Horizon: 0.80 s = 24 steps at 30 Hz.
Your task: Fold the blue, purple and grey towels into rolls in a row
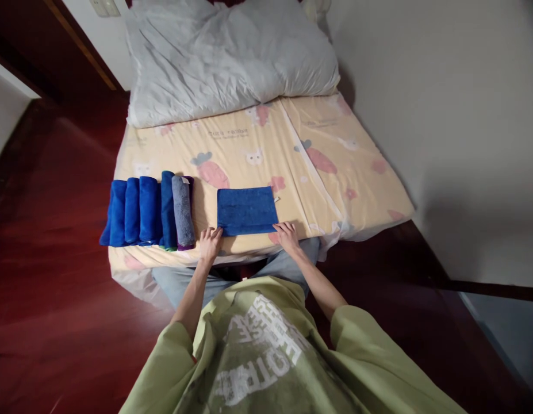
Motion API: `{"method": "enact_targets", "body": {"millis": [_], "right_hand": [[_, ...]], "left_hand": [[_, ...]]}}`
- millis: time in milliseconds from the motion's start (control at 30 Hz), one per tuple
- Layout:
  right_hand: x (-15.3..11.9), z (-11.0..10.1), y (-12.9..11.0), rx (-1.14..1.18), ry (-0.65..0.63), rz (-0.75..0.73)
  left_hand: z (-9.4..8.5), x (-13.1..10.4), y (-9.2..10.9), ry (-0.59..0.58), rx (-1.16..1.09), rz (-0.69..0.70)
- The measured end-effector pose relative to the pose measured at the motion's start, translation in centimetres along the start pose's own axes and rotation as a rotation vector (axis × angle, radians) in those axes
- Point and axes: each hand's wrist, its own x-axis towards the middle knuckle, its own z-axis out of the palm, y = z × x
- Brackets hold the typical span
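A blue towel (247, 208) lies flat on the bed in front of me, its near edge turned up in a narrow strip. At its near left corner, my left hand (211, 242) pinches the edge. My right hand (287, 236) grips the near right corner with fingers closed. A small white tag sticks out from the towel's right side. To the left stands a row of several rolled towels: blue rolls (149, 210) and, at the right end, a grey roll (183, 211) with a purple one (191, 198) partly hidden behind it.
The bed (249, 149) has a yellow sheet with carrot and rabbit prints. A crumpled white quilt (232, 52) covers its far end. A white wall (456, 115) borders the right side. Dark red floor (50, 259) stretches along the left.
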Motion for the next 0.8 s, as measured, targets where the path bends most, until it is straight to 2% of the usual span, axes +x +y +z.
{"method": "enact_targets", "body": {"millis": [133,267,400,567,700,800], "right_hand": [[-2.6,0.2,0.1,0.093,0.008,-0.044],[-3.3,1.0,0.1,0.24,0.083,0.009],[-2.5,1.3,0.8,0.423,0.108,0.041],[-1.5,2.0,1.9,0.594,0.104,0.165],[-0.4,2.4,1.9,0.57,0.056,0.332],[0.5,2.1,1.7,0.499,0.03,0.399]], "left_hand": [[0.5,-2.8,-0.3,0.012,-0.07,-0.009],[2.0,-4.1,-0.4,0.12,-0.207,-0.101],[2.7,-3.6,-0.8,0.186,-0.341,-0.214],[2.4,-2.4,-1.2,0.13,-0.321,-0.264],[2.2,-1.3,-0.9,0.111,-0.25,-0.306],[2.0,-0.3,-0.8,0.1,-0.242,-0.339]]}}
